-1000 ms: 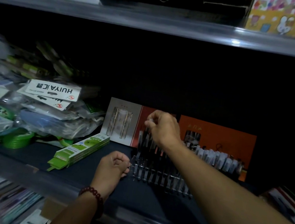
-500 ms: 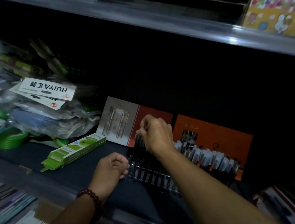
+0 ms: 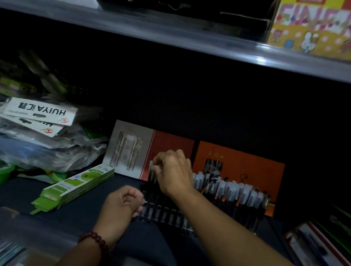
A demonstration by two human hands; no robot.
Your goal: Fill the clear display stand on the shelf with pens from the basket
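Hands at the clear display stand (image 3: 165, 216) on a dark shop shelf (image 3: 14, 196)

"HUIYA" reads upside down on a white header card (image 3: 40, 110) left of the stand; the box (image 3: 338, 27) on the shelf above it carries blurred, unreadable lettering. The right hand (image 3: 173, 173) pinches a dark pen (image 3: 150, 172) upright at the stand's back left corner. The left hand (image 3: 121, 206), fist curled, touches the stand's front left edge; whether it holds anything cannot be told. Dim light hides the stand's slots.
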